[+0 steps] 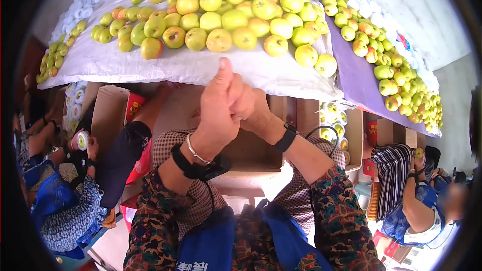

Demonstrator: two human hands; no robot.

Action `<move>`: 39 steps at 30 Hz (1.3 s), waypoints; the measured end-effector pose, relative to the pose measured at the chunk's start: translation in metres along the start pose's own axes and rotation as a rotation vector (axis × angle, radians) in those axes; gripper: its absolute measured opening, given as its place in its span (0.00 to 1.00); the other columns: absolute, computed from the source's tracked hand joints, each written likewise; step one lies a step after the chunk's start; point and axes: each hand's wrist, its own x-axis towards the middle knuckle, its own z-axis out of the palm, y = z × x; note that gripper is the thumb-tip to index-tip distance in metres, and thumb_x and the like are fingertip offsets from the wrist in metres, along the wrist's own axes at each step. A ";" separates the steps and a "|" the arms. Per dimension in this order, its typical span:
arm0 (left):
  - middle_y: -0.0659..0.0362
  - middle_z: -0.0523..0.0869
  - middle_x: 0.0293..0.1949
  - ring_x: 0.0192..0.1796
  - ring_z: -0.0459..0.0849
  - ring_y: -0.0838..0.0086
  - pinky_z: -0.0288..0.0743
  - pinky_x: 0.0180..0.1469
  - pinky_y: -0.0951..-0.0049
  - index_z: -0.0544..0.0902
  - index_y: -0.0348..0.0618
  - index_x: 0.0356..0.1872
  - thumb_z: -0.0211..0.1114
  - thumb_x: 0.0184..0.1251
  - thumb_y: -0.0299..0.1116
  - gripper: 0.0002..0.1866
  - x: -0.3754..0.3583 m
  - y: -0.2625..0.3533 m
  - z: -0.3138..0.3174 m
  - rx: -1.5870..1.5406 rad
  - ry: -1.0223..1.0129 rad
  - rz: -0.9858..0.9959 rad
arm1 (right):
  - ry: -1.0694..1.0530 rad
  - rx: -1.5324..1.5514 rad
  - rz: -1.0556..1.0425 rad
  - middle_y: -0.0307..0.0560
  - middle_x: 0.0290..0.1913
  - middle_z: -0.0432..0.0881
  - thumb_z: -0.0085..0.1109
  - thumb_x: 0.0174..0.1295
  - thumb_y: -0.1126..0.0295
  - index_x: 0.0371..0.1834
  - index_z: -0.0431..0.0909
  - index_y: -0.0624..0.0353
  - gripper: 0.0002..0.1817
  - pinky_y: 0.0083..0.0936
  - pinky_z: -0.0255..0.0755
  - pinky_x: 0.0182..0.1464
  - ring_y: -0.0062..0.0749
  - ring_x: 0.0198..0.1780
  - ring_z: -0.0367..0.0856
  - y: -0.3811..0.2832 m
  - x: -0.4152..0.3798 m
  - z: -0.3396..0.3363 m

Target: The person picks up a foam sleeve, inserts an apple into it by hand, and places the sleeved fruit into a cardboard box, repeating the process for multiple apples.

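Observation:
My left hand [219, 108] is raised in front of the table edge, its thumb pointing up and its fingers curled. My right hand [255, 113] presses against it from the right, with its fingers also closed. The hands overlap, and whatever may lie between their fingers is hidden. A silver bangle [196, 151] and a black strap circle my left wrist; a black band [286, 138] is on my right. Just beyond my hands, yellow-green apples [219, 40] lie piled on a white-covered table [186, 69].
A purple-covered table [357, 81] with more apples stands to the right. Open cardboard boxes [109, 113] are under the table edge. At the left, a person's hand [92, 148] holds a wrapped apple [83, 140]. Another person [419, 206] sits at the right.

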 end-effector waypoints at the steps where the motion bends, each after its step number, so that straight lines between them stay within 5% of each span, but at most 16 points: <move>1: 0.68 0.55 0.08 0.11 0.51 0.77 0.48 0.18 0.74 0.59 0.54 0.12 0.37 0.80 0.56 0.32 0.000 0.001 -0.001 -0.177 -0.046 -0.018 | 0.034 0.148 0.026 0.45 0.29 0.82 0.66 0.45 0.57 0.33 0.77 0.46 0.13 0.36 0.73 0.29 0.46 0.29 0.82 0.000 0.000 -0.002; 5: 0.69 0.56 0.08 0.11 0.51 0.77 0.49 0.18 0.73 0.59 0.56 0.12 0.32 0.81 0.56 0.32 0.000 0.002 -0.001 -0.318 -0.283 -0.012 | 0.124 0.503 -0.010 0.41 0.17 0.75 0.68 0.38 0.58 0.20 0.72 0.48 0.14 0.35 0.66 0.23 0.42 0.21 0.76 0.006 0.012 -0.016; 7: 0.69 0.56 0.08 0.10 0.50 0.78 0.49 0.18 0.73 0.59 0.56 0.12 0.31 0.81 0.56 0.32 0.002 0.004 -0.004 -0.398 -0.365 -0.045 | 0.172 0.431 -0.099 0.40 0.16 0.73 0.68 0.36 0.58 0.18 0.71 0.48 0.14 0.35 0.65 0.23 0.42 0.19 0.74 0.009 0.018 -0.016; 14: 0.69 0.55 0.07 0.10 0.49 0.79 0.48 0.18 0.73 0.58 0.56 0.11 0.32 0.81 0.57 0.33 -0.006 0.005 -0.003 -0.268 -0.330 -0.237 | 0.007 0.354 -0.226 0.41 0.17 0.75 0.67 0.35 0.58 0.15 0.70 0.47 0.14 0.35 0.65 0.23 0.42 0.20 0.75 0.012 0.010 -0.021; 18: 0.69 0.54 0.08 0.11 0.50 0.77 0.50 0.18 0.73 0.57 0.55 0.11 0.34 0.81 0.56 0.32 0.000 -0.002 0.001 -0.123 -0.168 -0.135 | -0.084 0.384 -0.163 0.41 0.18 0.78 0.66 0.38 0.58 0.16 0.70 0.48 0.13 0.35 0.68 0.24 0.44 0.23 0.78 0.023 0.009 -0.013; 20: 0.68 0.56 0.09 0.12 0.53 0.76 0.53 0.20 0.72 0.59 0.54 0.13 0.36 0.81 0.55 0.31 0.006 0.001 0.001 -0.074 -0.068 -0.038 | -0.144 0.195 -0.082 0.45 0.24 0.82 0.69 0.43 0.58 0.25 0.77 0.50 0.13 0.37 0.74 0.30 0.50 0.27 0.82 0.026 0.009 -0.003; 22: 0.66 0.61 0.14 0.19 0.61 0.73 0.60 0.28 0.70 0.65 0.50 0.18 0.42 0.79 0.55 0.28 0.023 0.013 -0.003 -0.226 0.198 0.050 | -0.079 0.339 0.032 0.50 0.28 0.83 0.70 0.44 0.58 0.34 0.77 0.52 0.17 0.38 0.76 0.34 0.53 0.31 0.83 0.016 0.017 -0.007; 23: 0.59 0.72 0.22 0.27 0.71 0.69 0.69 0.34 0.66 0.73 0.43 0.28 0.52 0.75 0.49 0.21 0.031 0.014 -0.029 -0.342 0.025 0.123 | -0.018 0.473 0.160 0.55 0.33 0.85 0.72 0.46 0.58 0.42 0.78 0.54 0.22 0.40 0.78 0.38 0.56 0.35 0.84 0.010 0.021 -0.014; 24: 0.59 0.72 0.22 0.27 0.71 0.69 0.69 0.34 0.66 0.73 0.43 0.28 0.52 0.75 0.49 0.21 0.035 0.021 -0.031 -0.329 0.047 0.140 | -0.112 0.641 0.279 0.60 0.43 0.85 0.75 0.46 0.57 0.58 0.72 0.61 0.36 0.37 0.78 0.48 0.53 0.44 0.85 0.003 0.025 -0.033; 26: 0.56 0.75 0.29 0.33 0.73 0.65 0.71 0.44 0.64 0.74 0.39 0.34 0.59 0.70 0.43 0.16 0.041 0.032 -0.029 -0.274 0.215 0.178 | -0.111 0.881 0.279 0.53 0.45 0.84 0.73 0.50 0.57 0.63 0.68 0.65 0.39 0.33 0.75 0.53 0.44 0.50 0.82 0.003 0.024 -0.045; 27: 0.49 0.80 0.39 0.44 0.79 0.58 0.73 0.55 0.59 0.75 0.33 0.44 0.61 0.65 0.34 0.14 0.043 0.034 -0.042 -0.359 0.121 0.149 | -0.119 0.892 0.266 0.53 0.45 0.84 0.73 0.50 0.57 0.63 0.68 0.65 0.39 0.33 0.75 0.53 0.44 0.50 0.82 0.000 0.023 -0.054; 31: 0.42 0.81 0.53 0.60 0.78 0.50 0.70 0.66 0.55 0.73 0.29 0.55 0.58 0.65 0.30 0.19 0.044 0.028 -0.051 -0.205 0.171 0.101 | -0.130 1.128 0.590 0.43 0.44 0.83 0.66 0.60 0.60 0.58 0.74 0.65 0.27 0.26 0.73 0.52 0.30 0.48 0.79 0.005 0.018 -0.075; 33: 0.43 0.81 0.53 0.59 0.79 0.51 0.71 0.65 0.55 0.73 0.29 0.55 0.58 0.65 0.29 0.19 0.043 0.028 -0.047 -0.163 0.147 0.113 | -0.125 1.098 0.690 0.39 0.39 0.83 0.65 0.62 0.64 0.46 0.80 0.63 0.15 0.20 0.72 0.44 0.21 0.40 0.77 0.009 0.016 -0.072; 38: 0.45 0.81 0.53 0.58 0.79 0.56 0.71 0.63 0.57 0.74 0.32 0.55 0.59 0.68 0.32 0.18 0.048 0.019 -0.045 -0.147 0.128 0.140 | 0.033 1.220 0.771 0.36 0.36 0.82 0.67 0.61 0.68 0.41 0.80 0.59 0.10 0.16 0.68 0.35 0.16 0.36 0.75 0.016 0.018 -0.066; 39: 0.47 0.82 0.52 0.57 0.80 0.59 0.73 0.61 0.59 0.75 0.33 0.54 0.60 0.69 0.33 0.17 0.046 0.017 -0.041 -0.105 0.199 0.025 | 0.100 1.274 0.797 0.35 0.36 0.82 0.67 0.60 0.68 0.40 0.80 0.58 0.09 0.15 0.66 0.33 0.15 0.35 0.75 0.016 0.018 -0.066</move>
